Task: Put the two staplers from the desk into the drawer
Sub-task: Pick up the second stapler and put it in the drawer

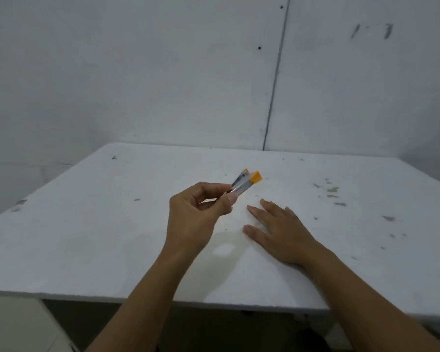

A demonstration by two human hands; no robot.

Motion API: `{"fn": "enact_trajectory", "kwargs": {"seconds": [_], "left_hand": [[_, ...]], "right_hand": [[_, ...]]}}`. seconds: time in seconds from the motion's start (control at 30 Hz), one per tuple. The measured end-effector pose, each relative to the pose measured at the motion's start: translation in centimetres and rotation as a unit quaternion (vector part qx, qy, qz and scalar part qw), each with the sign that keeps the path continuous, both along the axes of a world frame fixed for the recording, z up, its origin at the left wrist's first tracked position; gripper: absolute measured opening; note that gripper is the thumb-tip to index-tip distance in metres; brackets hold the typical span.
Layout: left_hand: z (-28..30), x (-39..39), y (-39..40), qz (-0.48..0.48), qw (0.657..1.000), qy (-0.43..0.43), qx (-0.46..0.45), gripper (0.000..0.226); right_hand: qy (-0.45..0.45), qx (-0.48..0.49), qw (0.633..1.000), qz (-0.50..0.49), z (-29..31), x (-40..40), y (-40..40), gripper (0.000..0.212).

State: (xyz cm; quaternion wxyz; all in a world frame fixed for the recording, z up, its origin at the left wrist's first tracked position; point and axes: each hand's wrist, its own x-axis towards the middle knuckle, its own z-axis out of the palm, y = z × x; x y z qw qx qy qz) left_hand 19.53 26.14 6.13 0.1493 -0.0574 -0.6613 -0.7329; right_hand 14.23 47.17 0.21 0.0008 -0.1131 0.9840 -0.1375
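My left hand (196, 214) is raised a little above the white desk (87, 237), pinching the back end of a small stapler (244, 184) between thumb and fingers. The stapler is silver metal with an orange tip and points up and to the right. My right hand (277, 232) lies flat on the desk, palm down, fingers spread, holding nothing. I see only this one stapler, and no drawer front is recognisable in view.
The desk top carries scuffs and grey flecks, mostly on its right side (333, 191). A grey wall (163, 72) stands right behind the desk. A pale cabinet corner (18, 326) shows under the desk's front edge at the lower left.
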Motion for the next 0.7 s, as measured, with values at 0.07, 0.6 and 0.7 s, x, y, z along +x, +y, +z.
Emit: {"fn": "enact_trajectory", "kwargs": {"seconds": [0.07, 0.6, 0.7], "left_hand": [[-0.5, 0.4, 2.1, 0.018, 0.996, 0.046, -0.08, 0.02], [-3.1, 4.6, 16.5, -0.098, 0.953, 0.225, -0.177, 0.023], [-3.3, 5.2, 18.8, -0.134, 0.949, 0.22, -0.181, 0.023]], "right_hand": [[0.0, 0.001, 1.0, -0.021, 0.0, 1.2, 1.9, 0.076], [0.037, -0.001, 0.965, -0.26, -0.9, 13.3, 19.6, 0.062], [0.079, -0.026, 0.948, -0.308, -1.6, 16.0, 21.4, 0.057]]}}
